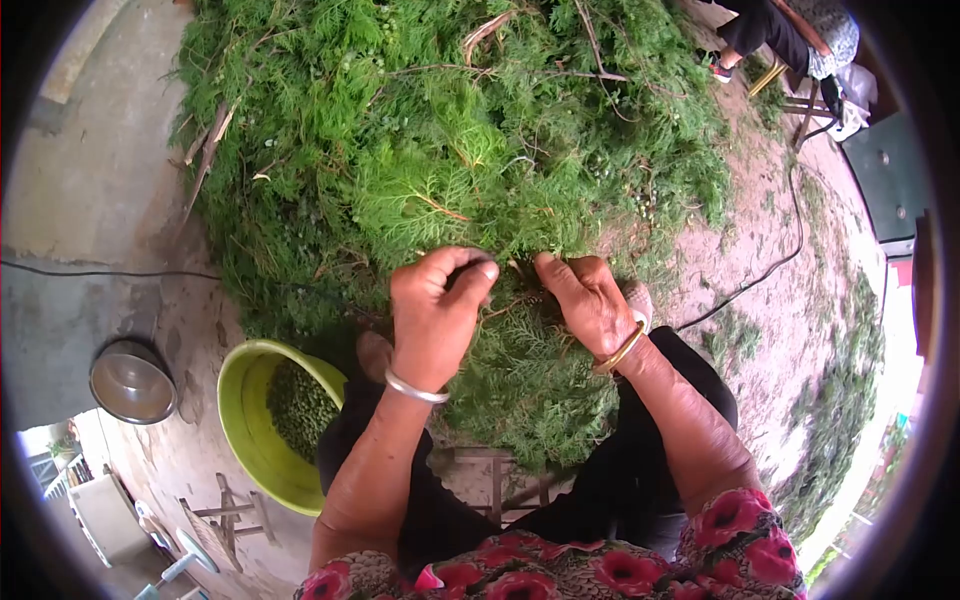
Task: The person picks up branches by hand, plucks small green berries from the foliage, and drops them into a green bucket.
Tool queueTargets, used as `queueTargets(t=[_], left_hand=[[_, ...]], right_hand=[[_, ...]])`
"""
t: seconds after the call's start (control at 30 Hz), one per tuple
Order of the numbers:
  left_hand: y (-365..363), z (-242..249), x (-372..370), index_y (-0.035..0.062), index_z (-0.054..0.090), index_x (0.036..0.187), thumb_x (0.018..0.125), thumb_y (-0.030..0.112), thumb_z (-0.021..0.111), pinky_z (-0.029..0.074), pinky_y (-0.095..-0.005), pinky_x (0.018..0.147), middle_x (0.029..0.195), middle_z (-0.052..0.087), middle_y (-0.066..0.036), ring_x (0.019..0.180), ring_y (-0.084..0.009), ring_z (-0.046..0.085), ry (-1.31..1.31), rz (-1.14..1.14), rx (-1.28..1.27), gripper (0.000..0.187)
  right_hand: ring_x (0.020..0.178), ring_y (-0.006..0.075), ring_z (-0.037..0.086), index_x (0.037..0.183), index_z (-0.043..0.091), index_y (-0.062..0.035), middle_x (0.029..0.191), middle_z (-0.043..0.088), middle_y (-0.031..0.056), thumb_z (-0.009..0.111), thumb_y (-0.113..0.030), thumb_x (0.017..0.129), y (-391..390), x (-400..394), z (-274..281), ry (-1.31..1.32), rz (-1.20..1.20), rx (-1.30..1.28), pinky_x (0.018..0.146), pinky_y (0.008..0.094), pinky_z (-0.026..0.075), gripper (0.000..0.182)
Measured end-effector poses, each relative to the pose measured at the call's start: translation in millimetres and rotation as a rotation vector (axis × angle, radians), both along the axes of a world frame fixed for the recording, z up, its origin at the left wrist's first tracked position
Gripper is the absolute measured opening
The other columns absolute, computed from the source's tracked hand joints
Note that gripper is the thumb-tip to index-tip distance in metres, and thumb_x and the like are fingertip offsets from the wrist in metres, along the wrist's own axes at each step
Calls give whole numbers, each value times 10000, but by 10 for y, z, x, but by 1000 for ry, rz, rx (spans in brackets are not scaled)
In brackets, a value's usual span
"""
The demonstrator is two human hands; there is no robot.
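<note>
My left hand [435,315], with a silver bangle at the wrist, is closed, thumb against the curled fingers. Facing it a short gap away, my right hand [588,305], with a gold-coloured bangle, is closed too, its thumb pressed onto the fingers. Whatever either pinch contains is hidden or too small to name. Just beyond the hands spreads a large heap of green conifer branches [400,130]. A brighter leafy sprig [440,200] lies at its near edge. More cut sprigs [530,390] cover the ground between my knees, below both hands.
A yellow-green bucket [232,400] partly filled with small green cones stands by my left leg. Farther left is a metal bowl [133,382]. Black cables [745,290] cross the floor. A wooden stool [225,510] is at lower left. Another person [770,35] sits at upper right.
</note>
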State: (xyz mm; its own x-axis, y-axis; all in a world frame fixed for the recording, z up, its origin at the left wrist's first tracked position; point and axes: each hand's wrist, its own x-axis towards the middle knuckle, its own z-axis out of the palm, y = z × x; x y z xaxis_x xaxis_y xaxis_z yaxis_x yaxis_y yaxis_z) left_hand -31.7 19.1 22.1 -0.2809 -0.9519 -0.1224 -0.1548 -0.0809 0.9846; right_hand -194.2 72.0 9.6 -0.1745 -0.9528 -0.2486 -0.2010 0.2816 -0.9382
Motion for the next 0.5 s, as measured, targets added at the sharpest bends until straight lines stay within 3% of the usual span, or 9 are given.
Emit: queueTargets(t=[0.13,0.2,0.23,0.27,0.33,0.37,0.4,0.47,0.5], left_hand=[[12,-13,-14,-6,611,912,796,10,631,332,-182,401,666,580,-28,536,-65,524,220,188,313,118],[-33,46,39,10,593,951,788,15,637,310,-184,382,664,565,-28,495,-73,498,329,112,524,169],[-70,52,92,20,581,936,776,21,641,319,-193,405,710,576,-33,515,-71,470,311,-4,600,170],[-51,37,92,20,581,936,776,21,641,319,-193,405,710,576,-33,515,-71,470,310,-2,602,170],[19,-63,93,40,556,957,764,16,637,335,-208,446,787,593,-43,567,-81,459,329,64,556,211],[48,-452,254,81,538,1002,754,1,626,344,-217,490,847,598,-41,606,-94,451,275,-101,206,275],[51,-334,212,81,538,1002,754,1,626,344,-217,490,847,598,-41,606,-94,451,275,-101,206,275],[39,2,79,122,532,1026,756,9,629,336,-215,491,849,590,-25,597,-100,449,492,317,620,308],[-12,-12,100,135,529,990,755,20,641,332,-233,476,851,584,-11,597,-105,452,450,289,592,284]], right_hand=[[514,53,291,576,491,-13,492,322,-37,526,-216,920,-12,4,38,-69,32,24,449,301,263,401],[517,42,298,601,526,-23,499,344,-54,526,-223,919,-30,11,207,-245,-27,275,462,287,273,375],[517,49,322,644,557,-17,501,371,-37,520,-229,916,-41,0,249,-285,15,248,477,277,285,347],[517,49,322,644,557,-17,501,371,-37,520,-229,916,-30,-19,205,-286,16,250,477,277,285,347],[526,56,334,681,575,-9,507,393,-22,503,-233,920,-7,-73,91,11,270,-52,484,277,290,335],[539,61,315,646,548,-2,515,361,-17,493,-229,925,-15,-54,105,-50,267,-9,477,294,288,363],[539,61,315,646,548,-2,515,361,-17,493,-229,925,-16,-55,104,-51,267,-9,477,294,288,363],[552,62,292,614,524,-7,528,323,-25,489,-253,938,-8,-59,99,-90,240,138,466,309,281,408],[552,62,292,614,524,-7,528,323,-25,489,-253,938,4,-54,82,-91,238,138,466,309,281,408]])
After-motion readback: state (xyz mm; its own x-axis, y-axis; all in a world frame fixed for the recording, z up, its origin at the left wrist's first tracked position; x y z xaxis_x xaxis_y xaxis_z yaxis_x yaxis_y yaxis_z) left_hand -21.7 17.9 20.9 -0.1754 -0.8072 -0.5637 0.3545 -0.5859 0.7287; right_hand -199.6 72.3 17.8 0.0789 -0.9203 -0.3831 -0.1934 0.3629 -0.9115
